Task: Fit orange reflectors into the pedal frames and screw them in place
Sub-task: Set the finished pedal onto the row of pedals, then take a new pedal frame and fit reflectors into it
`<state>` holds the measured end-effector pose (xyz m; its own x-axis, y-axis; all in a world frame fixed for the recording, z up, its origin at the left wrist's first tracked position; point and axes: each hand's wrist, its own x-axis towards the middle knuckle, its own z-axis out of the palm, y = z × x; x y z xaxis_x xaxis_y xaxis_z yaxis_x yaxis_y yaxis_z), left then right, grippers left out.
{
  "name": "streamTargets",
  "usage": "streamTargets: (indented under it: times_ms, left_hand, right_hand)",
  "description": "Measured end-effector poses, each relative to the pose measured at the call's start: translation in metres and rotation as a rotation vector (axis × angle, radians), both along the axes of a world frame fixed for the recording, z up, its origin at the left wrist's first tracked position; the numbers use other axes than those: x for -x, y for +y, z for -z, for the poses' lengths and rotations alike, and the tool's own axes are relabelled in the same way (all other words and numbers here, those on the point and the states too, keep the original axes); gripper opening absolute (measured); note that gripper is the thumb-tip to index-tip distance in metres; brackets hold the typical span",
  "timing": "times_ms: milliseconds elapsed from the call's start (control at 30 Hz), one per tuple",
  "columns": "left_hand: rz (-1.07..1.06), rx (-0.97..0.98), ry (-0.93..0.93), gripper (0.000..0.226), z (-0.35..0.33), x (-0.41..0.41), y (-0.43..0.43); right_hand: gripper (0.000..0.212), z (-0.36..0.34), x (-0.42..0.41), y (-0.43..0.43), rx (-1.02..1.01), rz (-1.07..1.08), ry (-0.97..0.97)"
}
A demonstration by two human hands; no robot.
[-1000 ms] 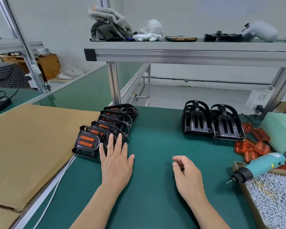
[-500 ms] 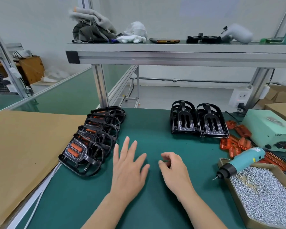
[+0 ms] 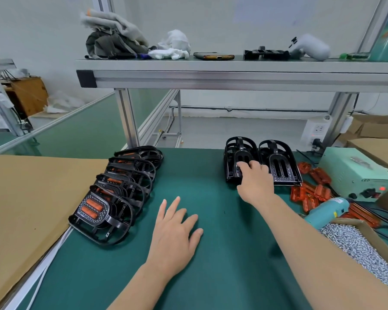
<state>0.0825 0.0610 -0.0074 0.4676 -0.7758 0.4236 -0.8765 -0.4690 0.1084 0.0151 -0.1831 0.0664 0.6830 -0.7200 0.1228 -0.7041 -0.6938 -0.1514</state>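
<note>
Two black empty pedal frames stand side by side at the back of the green bench. My right hand (image 3: pixel 254 180) reaches onto the left frame (image 3: pixel 235 153), fingers curled over its lower part. The right frame (image 3: pixel 280 162) is untouched. My left hand (image 3: pixel 174 231) lies flat and open on the bench mat. A row of several pedal frames with orange reflectors fitted (image 3: pixel 112 198) leans at the left. Loose orange reflectors (image 3: pixel 309 193) are piled at the right. A teal electric screwdriver (image 3: pixel 325 211) lies beside them.
A cardboard box of silver screws (image 3: pixel 363 247) sits at the front right. A pale green power unit (image 3: pixel 354 168) stands behind the reflectors. Brown cardboard (image 3: pixel 20 198) covers the left bench. An overhead shelf (image 3: pixel 233 74) carries cloths, a phone and tools.
My right hand moved from the bench centre forward and right onto the left empty pedal frame. My left hand drew away from the finished row and now lies flat on the mat.
</note>
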Motion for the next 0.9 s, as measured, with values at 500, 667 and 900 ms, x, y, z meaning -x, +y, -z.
streamTargets:
  times_ms: [500,667,900]
  left_hand:
    - [0.002,-0.039,0.057,0.043,-0.003,0.001,-0.002]
    - [0.002,-0.039,0.078,0.043,-0.005,0.002,-0.001]
    - [0.009,-0.015,0.078,0.038,-0.005,0.003,-0.001]
  right_hand:
    - [0.046,0.004,-0.007,-0.026,0.307,-0.029,0.153]
    - [0.034,0.005,-0.001,-0.031,0.250,-0.075,0.084]
    - [0.030,-0.002,0.013,-0.022,0.160,-0.139,0.005]
